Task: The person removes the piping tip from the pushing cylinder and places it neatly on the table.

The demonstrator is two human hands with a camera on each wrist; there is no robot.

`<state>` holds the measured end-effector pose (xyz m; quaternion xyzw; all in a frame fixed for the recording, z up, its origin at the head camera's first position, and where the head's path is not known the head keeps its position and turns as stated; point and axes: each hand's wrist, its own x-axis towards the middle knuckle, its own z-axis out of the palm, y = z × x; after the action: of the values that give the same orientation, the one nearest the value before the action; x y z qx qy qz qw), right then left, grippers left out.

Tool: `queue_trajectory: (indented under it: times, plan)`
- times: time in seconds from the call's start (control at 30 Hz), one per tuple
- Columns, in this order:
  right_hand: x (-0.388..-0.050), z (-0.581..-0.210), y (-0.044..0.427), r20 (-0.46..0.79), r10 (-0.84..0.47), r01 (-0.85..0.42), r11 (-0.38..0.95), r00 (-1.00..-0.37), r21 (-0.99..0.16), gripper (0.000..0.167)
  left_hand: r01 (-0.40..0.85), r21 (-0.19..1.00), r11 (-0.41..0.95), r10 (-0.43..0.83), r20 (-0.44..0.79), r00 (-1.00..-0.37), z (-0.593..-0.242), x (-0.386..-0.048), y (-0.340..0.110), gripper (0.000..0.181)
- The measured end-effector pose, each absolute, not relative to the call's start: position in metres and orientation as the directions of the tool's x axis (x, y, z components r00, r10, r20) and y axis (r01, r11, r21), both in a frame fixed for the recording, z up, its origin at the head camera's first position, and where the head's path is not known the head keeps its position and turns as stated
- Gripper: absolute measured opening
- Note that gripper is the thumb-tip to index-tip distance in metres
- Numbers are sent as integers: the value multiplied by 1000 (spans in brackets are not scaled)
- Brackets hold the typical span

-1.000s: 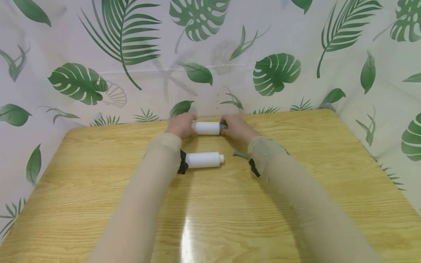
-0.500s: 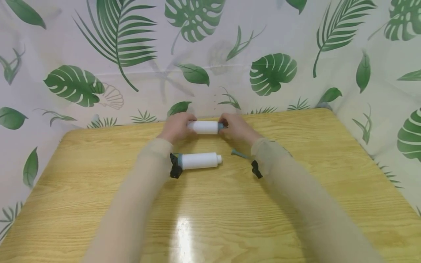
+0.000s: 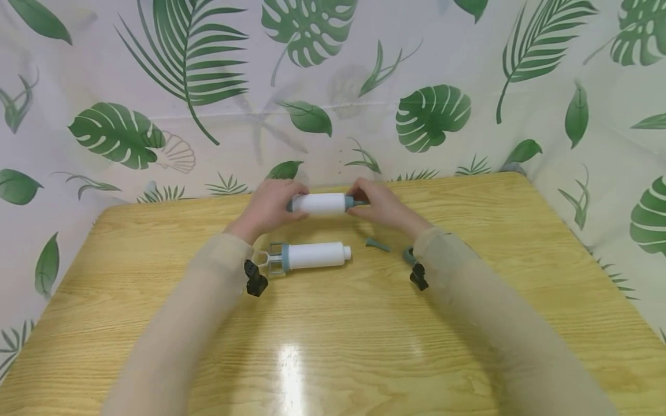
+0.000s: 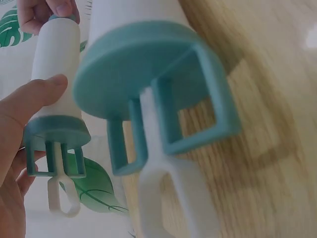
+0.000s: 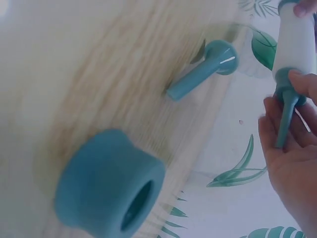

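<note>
A large plastic syringe point(image 3: 318, 203) with a white barrel and teal ends is held level near the table's back edge. My left hand point(image 3: 269, 207) grips its barrel by the plunger end; in the left wrist view the thumb lies along the barrel above a teal finger frame and a white loop handle point(image 4: 63, 198). At the other end my right hand point(image 3: 384, 207) pinches the teal collar, from which a slender teal nozzle point(image 5: 287, 119) points out. A second, similar syringe point(image 3: 316, 255) lies on the table, its white spout uncapped.
A loose teal nozzle point(image 3: 377, 245) lies right of the second syringe. Beyond it, a teal threaded-cap-like ring point(image 5: 106, 186) lies partly under my right wrist. Behind the wooden table point(image 3: 333, 346) hangs a leaf-print cloth point(image 3: 364, 115).
My left arm has shifted left, uncovering the second syringe's handle. My right wrist has moved right, revealing the teal ring. More of the held syringe's nozzle shows past my right fingers.
</note>
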<state>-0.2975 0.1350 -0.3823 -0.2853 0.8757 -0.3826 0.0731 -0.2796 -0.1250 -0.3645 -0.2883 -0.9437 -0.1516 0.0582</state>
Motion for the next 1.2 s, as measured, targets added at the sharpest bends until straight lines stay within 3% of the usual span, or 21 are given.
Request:
queue_trajectory:
  times: [0.7, 0.87, 1.2]
  plan:
    - [-286, -380, 144, 89, -548, -382, 448, -832, -808, 33, 600, 308, 738, 551, 239, -800, -372, -267, -129, 54]
    - [-285, -381, 145, 112, -554, -405, 442, -825, -800, 36, 595, 339, 728, 542, 245, -803, -372, -265, -129, 52]
    - [-285, -379, 144, 185, -574, -503, 464, -798, -729, 26, 564, 414, 715, 534, 198, -822, -367, -264, -130, 50]
